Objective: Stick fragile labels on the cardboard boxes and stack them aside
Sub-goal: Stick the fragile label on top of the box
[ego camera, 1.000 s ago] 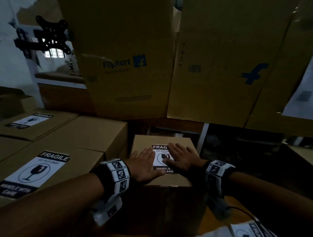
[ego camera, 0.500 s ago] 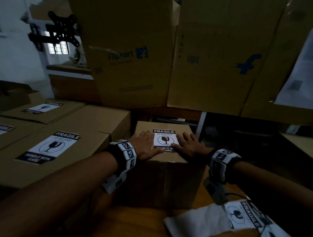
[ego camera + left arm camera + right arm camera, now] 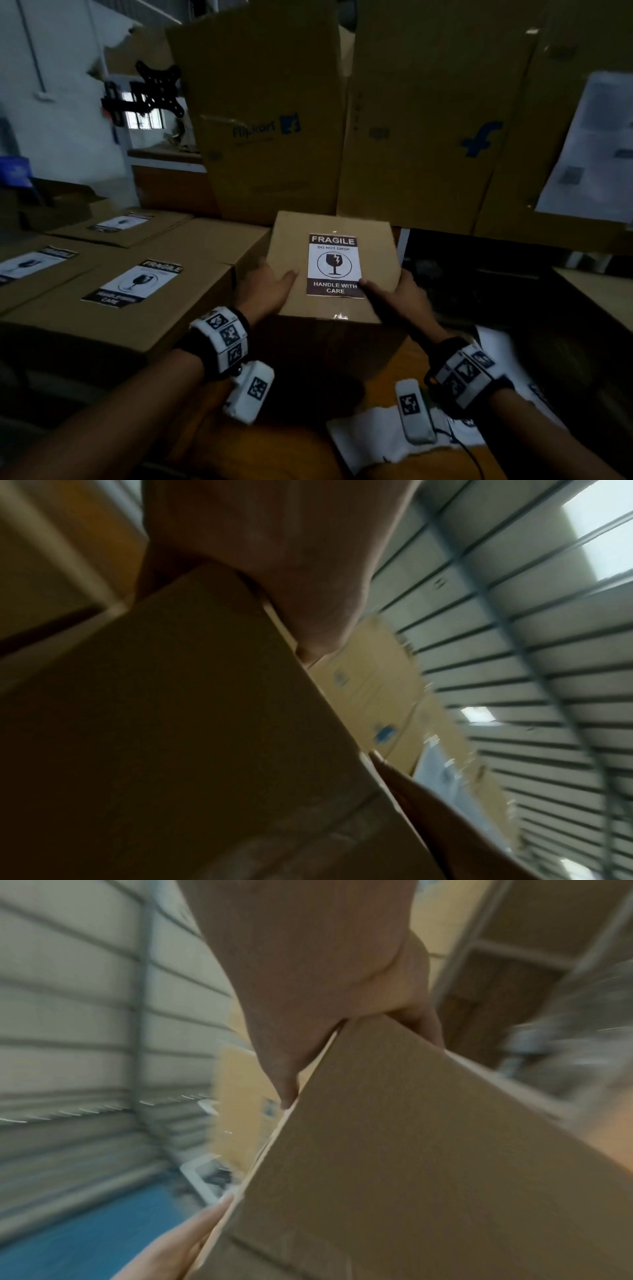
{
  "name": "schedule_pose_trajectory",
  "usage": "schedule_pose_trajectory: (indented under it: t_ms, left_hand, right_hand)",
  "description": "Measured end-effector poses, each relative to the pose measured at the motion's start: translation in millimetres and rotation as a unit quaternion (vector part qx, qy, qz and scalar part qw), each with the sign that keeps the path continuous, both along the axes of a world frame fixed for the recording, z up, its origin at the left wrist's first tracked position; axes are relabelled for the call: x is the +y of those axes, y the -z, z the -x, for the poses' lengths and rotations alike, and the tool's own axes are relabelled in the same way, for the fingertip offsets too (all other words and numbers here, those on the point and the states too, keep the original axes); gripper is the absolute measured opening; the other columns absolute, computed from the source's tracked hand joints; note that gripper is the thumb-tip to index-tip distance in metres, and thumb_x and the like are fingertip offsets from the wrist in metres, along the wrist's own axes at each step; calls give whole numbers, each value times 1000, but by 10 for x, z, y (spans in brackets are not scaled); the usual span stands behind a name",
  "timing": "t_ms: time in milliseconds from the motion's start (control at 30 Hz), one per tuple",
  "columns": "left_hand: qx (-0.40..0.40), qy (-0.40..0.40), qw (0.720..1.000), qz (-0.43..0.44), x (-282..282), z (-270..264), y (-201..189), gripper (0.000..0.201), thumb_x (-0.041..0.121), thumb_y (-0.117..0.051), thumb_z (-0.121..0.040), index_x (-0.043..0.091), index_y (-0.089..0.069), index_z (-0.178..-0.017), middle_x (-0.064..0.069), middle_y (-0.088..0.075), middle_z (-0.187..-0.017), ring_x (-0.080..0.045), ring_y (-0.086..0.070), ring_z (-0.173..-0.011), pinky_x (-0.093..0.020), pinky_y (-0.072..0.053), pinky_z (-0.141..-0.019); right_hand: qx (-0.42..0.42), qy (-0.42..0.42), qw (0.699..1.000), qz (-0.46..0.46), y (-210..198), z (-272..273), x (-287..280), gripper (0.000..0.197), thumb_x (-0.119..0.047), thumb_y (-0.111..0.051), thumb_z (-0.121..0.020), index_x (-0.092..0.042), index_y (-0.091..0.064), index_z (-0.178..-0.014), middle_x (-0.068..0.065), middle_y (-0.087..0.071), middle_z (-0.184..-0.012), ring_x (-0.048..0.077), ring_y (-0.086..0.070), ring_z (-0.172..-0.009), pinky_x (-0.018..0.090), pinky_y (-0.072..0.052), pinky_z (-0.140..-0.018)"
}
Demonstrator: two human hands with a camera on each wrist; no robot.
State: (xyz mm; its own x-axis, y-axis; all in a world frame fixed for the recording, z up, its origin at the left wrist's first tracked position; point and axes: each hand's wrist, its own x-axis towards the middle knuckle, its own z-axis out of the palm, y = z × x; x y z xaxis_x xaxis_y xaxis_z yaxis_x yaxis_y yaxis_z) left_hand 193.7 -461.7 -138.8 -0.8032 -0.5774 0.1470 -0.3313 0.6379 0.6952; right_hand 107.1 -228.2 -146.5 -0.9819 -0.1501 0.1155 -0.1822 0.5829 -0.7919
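Note:
A small cardboard box (image 3: pixel 291 236) with a black-and-white fragile label (image 3: pixel 335 264) on its top is lifted and tilted towards me in the head view. My left hand (image 3: pixel 265 286) grips its left edge, thumb on top, fingers hidden down the side. My right hand (image 3: pixel 394 291) grips its right edge, thumb touching the label's lower corner. In the left wrist view the box (image 3: pixel 192 723) fills the frame below my left hand (image 3: pixel 291 574). In the right wrist view my right hand (image 3: pixel 308 1001) clamps the box (image 3: pixel 411 1150) edge, thumb on one face, fingers behind.
To the left lie several labelled boxes (image 3: pixel 130 284) side by side. Tall flattened cartons (image 3: pixel 274 113) lean upright behind. Loose fragile label sheets (image 3: pixel 376 442) lie on the wooden table (image 3: pixel 281 455) near my right wrist. A dark gap opens on the right.
My hands slid from pressing flat on the label to gripping the box's two sides. The box has come up off the table, and its top now tilts towards me.

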Motion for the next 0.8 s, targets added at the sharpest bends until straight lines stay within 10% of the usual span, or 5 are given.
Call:
schedule_pose_trajectory:
  t_ms: [400,533,800]
  left_hand:
    - [297,-70,947,104,-619,-976,-1642,71,72,-58,-75,22,-50,-126,-6,-58,-120,-22,-59,-103,-40,-52,-86]
    - [346,-55,935,46,-1178,-1153,-1753,54,43,-71,-84,18,-51,-127,-2,-62,-118,-21,-62,-104,-42,-54,-88]
    - [346,-25,938,-5,-2443,-986,-1805,56,42,-68,-87,20,-46,-134,-3,-53,-124,-25,-55,-112,-48,-51,-92]
  right_hand:
    - [209,-117,962,129,-1589,-671,-648,107,-68,-56,-72,-23,-7,-155,12,-51,-143,35,-57,-120,34,-45,-92]
    - [229,-179,952,92,-1743,-753,-1143,98,-58,-56,-87,-29,7,-156,8,-44,-150,34,-52,-127,38,-44,-97]
    - [216,-235,942,109,-1806,-585,-2275,85,-52,-65,-85,-29,-23,-155,1,-40,-153,22,-44,-135,39,-41,-108]
